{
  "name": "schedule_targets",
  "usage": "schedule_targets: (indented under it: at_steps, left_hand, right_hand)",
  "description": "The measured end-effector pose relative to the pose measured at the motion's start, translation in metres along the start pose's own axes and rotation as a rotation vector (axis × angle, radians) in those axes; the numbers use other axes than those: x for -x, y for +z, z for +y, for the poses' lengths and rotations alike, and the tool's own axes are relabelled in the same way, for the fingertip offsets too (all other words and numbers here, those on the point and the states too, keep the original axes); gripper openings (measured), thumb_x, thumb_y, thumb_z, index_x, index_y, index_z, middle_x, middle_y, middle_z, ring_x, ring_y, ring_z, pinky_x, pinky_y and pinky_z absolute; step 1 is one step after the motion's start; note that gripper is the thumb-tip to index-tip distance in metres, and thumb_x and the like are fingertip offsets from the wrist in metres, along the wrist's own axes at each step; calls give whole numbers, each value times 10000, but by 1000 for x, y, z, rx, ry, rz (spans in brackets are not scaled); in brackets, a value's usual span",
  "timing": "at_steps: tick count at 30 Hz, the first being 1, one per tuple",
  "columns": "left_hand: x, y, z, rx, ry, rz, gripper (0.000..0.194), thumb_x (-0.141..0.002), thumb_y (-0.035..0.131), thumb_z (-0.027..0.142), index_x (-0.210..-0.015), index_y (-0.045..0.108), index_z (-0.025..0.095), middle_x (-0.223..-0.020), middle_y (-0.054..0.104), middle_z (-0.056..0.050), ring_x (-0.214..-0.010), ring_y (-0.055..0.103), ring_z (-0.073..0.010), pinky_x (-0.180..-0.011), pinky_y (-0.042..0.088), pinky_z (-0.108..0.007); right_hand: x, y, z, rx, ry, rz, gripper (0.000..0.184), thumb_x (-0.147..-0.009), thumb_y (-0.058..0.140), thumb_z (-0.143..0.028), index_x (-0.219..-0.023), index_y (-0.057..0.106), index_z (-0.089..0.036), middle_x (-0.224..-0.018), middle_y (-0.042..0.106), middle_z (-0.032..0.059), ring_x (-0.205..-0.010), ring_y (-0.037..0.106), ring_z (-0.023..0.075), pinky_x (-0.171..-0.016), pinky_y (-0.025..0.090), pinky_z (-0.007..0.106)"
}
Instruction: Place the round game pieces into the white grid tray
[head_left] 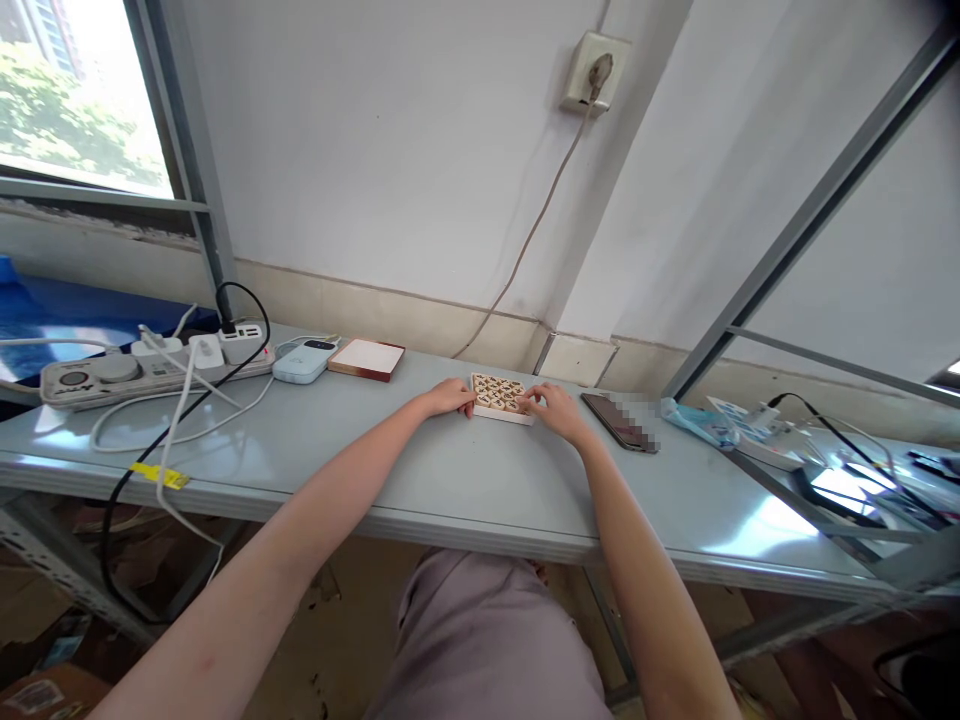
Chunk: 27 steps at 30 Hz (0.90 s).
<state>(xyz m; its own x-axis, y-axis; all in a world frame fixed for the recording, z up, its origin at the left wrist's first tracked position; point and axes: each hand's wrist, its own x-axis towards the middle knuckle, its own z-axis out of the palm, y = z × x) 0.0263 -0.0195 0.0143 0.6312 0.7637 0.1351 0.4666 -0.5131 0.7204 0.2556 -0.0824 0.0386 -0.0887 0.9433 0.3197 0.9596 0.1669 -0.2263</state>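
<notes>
Head view:

1. Long pale grey-blue metal counter (360,470): its near edge runs below the forearms, with the wall behind. A white power strip (150,372) lies well off at 9 o'clock; a dark rectangular smartphone (619,421) lies just beside the hands at 3 o'clock.
2. Small square cream tray of tan tiles (496,398): mid-counter, between the left hand (450,397) and right hand (546,408). It looks light and stiff, with loose-looking, possibly slippery tiles; its rim seems the best hold.
3. Fingers (525,401): narrowly curled against the tray's sides, the right ones reaching over the tiles; whether they grip, I cannot tell.

Daylight falls through a metal-framed window (82,100) beside a white wall (390,150) onto a long, pale grey metal table (465,480).
</notes>
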Motion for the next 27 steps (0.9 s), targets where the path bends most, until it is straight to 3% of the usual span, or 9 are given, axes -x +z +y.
schedule_targets:
  at_steps: [5, 9, 12, 16, 27]
  left_hand:
    - [-1, 0, -1, -7, 5, -2, 375, -757, 388, 302, -584, 673, 131, -555, 585, -30, -577, 506, -130, -594, 367, -232]
    - [0, -1, 0, -3, 11, -2, 368, -753, 393, 300, -580, 671, 133, -549, 581, -30, -577, 504, -131, -589, 363, -232]
    - [1, -1, 2, 24, 12, -8, 367, -753, 396, 301, -569, 663, 130, -540, 580, -29, -572, 504, -129, -594, 368, -231]
    - [3, -2, 5, 36, 3, -8, 364, -753, 399, 290, -555, 657, 126, -533, 584, -32, -567, 504, -129, -592, 372, -231]
    - [1, -2, 1, -1, 1, -8, 369, -748, 394, 313, -577, 668, 134, -544, 588, -30, -575, 505, -133, -599, 367, -236]
  right_hand:
    - [1, 0, 0, 40, 3, -32, 304, -837, 450, -433, -848, 669, -222, -934, 591, 53, -947, 490, 218, -788, 341, 329]
    - [0, 1, -1, 60, 11, 41, 292, -846, 445, -405, -872, 672, -223, -921, 589, 63, -927, 499, 221, -794, 356, 341]
    - [-1, 3, -6, -4, -92, 88, 295, -855, 441, -409, -943, 679, -260, -1006, 575, 61, -983, 485, 220, -863, 352, 354]
    - [0, 5, -15, -84, -238, 8, 282, -856, 455, -416, -980, 686, -313, -1178, 524, 26, -1094, 436, 218, -966, 303, 365]
    - [4, 2, -23, -163, -211, -58, 303, -847, 453, -449, -953, 699, -306, -1240, 516, 4, -1133, 424, 233, -973, 316, 379]
